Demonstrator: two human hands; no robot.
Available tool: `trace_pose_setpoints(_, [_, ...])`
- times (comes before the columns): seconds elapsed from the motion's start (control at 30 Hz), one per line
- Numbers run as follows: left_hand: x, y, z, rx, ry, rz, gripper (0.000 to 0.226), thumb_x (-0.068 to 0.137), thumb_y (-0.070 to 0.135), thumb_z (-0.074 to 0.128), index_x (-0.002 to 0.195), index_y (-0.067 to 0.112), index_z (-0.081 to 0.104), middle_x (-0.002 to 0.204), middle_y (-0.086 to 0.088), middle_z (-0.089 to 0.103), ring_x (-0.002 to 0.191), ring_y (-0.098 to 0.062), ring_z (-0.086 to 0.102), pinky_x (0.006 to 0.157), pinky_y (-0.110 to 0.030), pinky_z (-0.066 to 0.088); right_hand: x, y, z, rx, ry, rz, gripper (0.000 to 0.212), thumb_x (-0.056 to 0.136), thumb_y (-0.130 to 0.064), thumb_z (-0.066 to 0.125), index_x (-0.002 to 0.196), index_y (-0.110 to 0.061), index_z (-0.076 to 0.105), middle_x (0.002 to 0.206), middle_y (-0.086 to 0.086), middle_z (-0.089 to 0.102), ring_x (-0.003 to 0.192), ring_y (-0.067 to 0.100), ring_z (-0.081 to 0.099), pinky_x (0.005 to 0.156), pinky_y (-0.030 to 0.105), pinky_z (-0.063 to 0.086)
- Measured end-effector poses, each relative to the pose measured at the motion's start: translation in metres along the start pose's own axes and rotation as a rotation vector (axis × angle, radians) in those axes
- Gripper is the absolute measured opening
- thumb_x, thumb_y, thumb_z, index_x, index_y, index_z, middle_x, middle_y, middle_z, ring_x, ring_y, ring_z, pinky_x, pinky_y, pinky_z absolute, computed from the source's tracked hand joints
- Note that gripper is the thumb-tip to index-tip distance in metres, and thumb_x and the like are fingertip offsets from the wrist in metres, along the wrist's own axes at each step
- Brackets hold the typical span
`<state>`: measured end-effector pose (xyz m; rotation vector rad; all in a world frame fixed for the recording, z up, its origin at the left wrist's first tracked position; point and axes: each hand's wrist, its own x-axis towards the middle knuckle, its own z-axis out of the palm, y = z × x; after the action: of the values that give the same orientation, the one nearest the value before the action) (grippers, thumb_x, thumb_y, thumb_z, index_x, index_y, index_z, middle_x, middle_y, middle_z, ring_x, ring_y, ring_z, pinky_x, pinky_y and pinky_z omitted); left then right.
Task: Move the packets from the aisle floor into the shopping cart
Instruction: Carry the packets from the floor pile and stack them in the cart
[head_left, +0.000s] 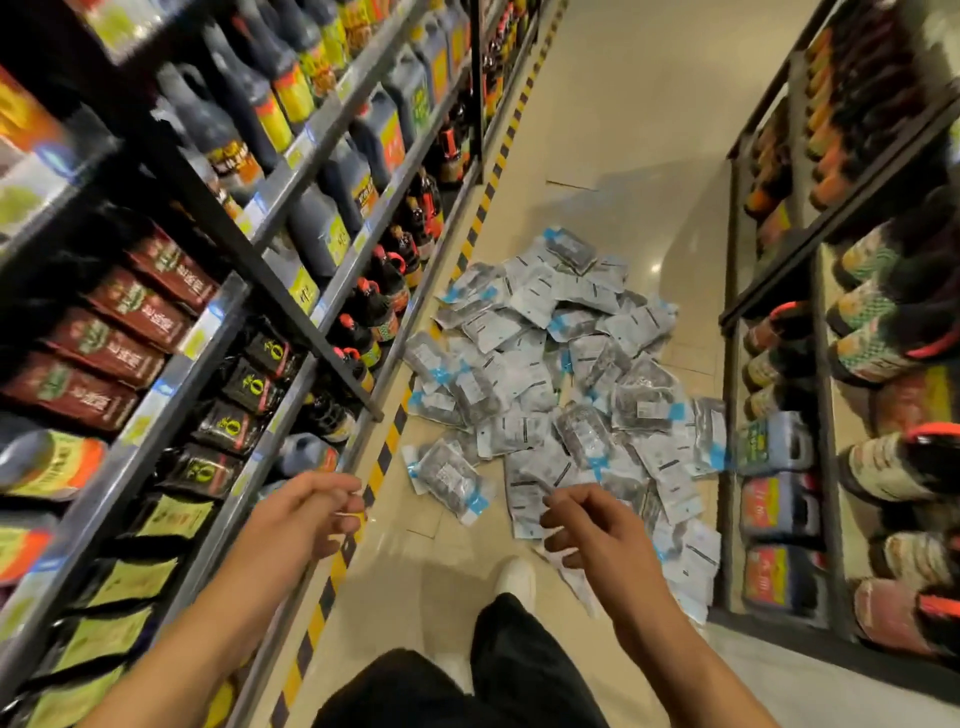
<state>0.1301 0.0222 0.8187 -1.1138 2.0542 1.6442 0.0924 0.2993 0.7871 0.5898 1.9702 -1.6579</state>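
While standing in the aisle between two shelving runs, looking down at a big heap of packets (561, 374) sprawled across the aisle floor (613, 130). No shopping cart anywhere in view, so can't say which way the load has to travel. Looks like nothing picked up yet, basically at the start.

Left hand (306, 514) out front, fingers loosely curled, holding nothing. Right hand (597, 530) same deal, loosely curled, empty, hovering above the near edge of the heap.

Key bit: heap sits ahead and to the right, stretching lengthwise away down the aisle, hugging the right-hand shelf (779, 467) more than the left-hand shelf (249, 332) with the dark sauce bottles. Nearest packets practically under the right hand, next to the white shoe (517, 579). One loose dark-filled packet (449, 480) lies between the two hands, slightly farther ahead, long side angled toward the striped floor tape (384, 457). Right hand clearly closer to the bulk; left hand closer only to that stray one. Probably a bend down needed first.
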Motion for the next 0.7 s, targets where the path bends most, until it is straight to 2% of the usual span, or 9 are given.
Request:
trace_pose_setpoints(0.1, [0.031, 0.028, 0.003, 0.011, -0.016, 0.011, 0.023, 0.106, 0.016, 0.053, 0.106, 0.018, 0.076, 0.097, -0.006, 0.08, 0.099, -0.03, 0.074, 0.098, -0.049, 0.053, 0.042, -0.031, 0.008, -0.021, -0.033, -0.04, 0.014, 0.1, -0.028, 0.064, 0.095, -0.02, 0.074, 0.085, -0.002, 0.077, 0.07, 0.009, 0.069, 0.068, 0.029, 0.053])
trace_pose_setpoints(0.2, [0.069, 0.045, 0.012, 0.037, -0.043, 0.002, 0.021, 0.105, 0.016, 0.055, 0.106, 0.02, 0.076, 0.098, -0.005, 0.079, 0.091, -0.022, 0.073, 0.085, -0.039, 0.055, 0.077, -0.051, 0.021, -0.052, -0.062, -0.051, 0.013, 0.099, -0.027, 0.066, 0.091, -0.021, 0.074, 0.085, -0.001, 0.077, 0.064, 0.003, 0.068, 0.063, 0.022, 0.052])
trace_pose_setpoints(0.3, [0.118, 0.052, 0.027, 0.078, -0.107, -0.035, 0.019, 0.105, 0.016, 0.056, 0.107, 0.018, 0.075, 0.102, -0.007, 0.078, 0.086, -0.018, 0.071, 0.072, -0.029, 0.05, 0.108, -0.058, 0.039, -0.074, -0.071, -0.005, 0.012, 0.097, -0.027, 0.068, 0.089, -0.021, 0.073, 0.089, 0.002, 0.077, 0.068, 0.007, 0.069, 0.06, 0.017, 0.049])
trace_pose_setpoints(0.4, [0.18, 0.058, 0.043, 0.117, -0.204, -0.081, 0.019, 0.105, 0.011, 0.053, 0.108, 0.013, 0.072, 0.104, -0.01, 0.076, 0.084, -0.019, 0.068, 0.079, -0.034, 0.049, 0.143, -0.055, 0.059, -0.049, -0.036, 0.046, 0.011, 0.096, -0.025, 0.068, 0.087, -0.022, 0.073, 0.091, 0.004, 0.077, 0.074, 0.012, 0.069, 0.061, 0.017, 0.049])
trace_pose_setpoints(0.5, [0.255, 0.058, 0.056, 0.189, -0.248, -0.087, 0.017, 0.103, 0.012, 0.055, 0.106, 0.015, 0.072, 0.103, -0.009, 0.075, 0.085, -0.019, 0.068, 0.084, -0.038, 0.05, 0.185, -0.04, 0.084, -0.059, 0.007, 0.097, 0.01, 0.095, -0.03, 0.069, 0.088, -0.027, 0.074, 0.091, 0.0, 0.076, 0.081, 0.016, 0.072, 0.07, 0.027, 0.051])
trace_pose_setpoints(0.6, [0.34, 0.043, 0.077, 0.277, -0.263, -0.091, 0.016, 0.103, 0.013, 0.054, 0.107, 0.012, 0.069, 0.095, -0.007, 0.071, 0.08, -0.018, 0.065, 0.075, -0.031, 0.05, 0.235, -0.005, 0.109, -0.078, 0.034, 0.15, 0.01, 0.094, -0.036, 0.069, 0.09, -0.028, 0.073, 0.091, -0.007, 0.074, 0.09, 0.014, 0.071, 0.078, 0.03, 0.052])
trace_pose_setpoints(0.7, [0.426, 0.01, 0.105, 0.392, -0.339, -0.122, 0.018, 0.105, 0.021, 0.053, 0.101, 0.016, 0.07, 0.099, -0.01, 0.071, 0.081, -0.018, 0.065, 0.067, -0.029, 0.048, 0.29, 0.045, 0.132, -0.102, 0.048, 0.186, 0.011, 0.093, -0.038, 0.07, 0.093, -0.028, 0.074, 0.093, -0.013, 0.073, 0.091, 0.005, 0.069, 0.083, 0.029, 0.053])
